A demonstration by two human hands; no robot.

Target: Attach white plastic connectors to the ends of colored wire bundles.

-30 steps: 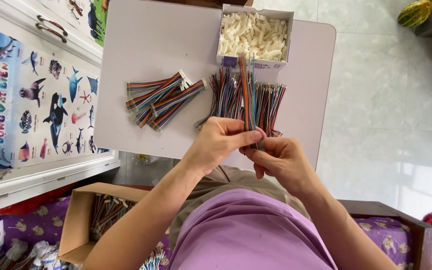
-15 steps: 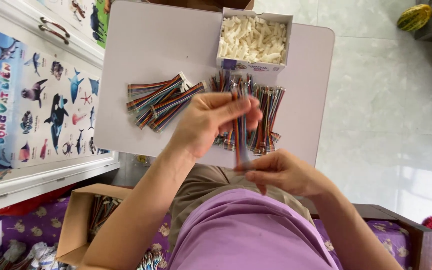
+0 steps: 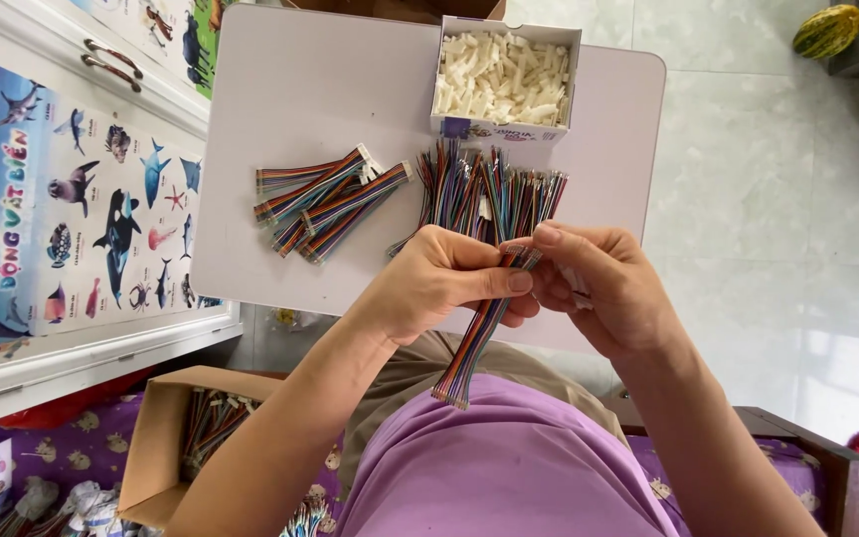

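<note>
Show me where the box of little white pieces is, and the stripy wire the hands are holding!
box of white pieces (image 3: pixel 457 125), head view, on its near front wall.
stripy ribbon wire (image 3: pixel 469 348), head view, on the stretch hanging below the hands.

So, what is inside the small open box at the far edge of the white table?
The box is filled with small white plastic pieces, heaped to the rim. Whatever lies beneath the top layer, and the box bottom, is covered.
</note>
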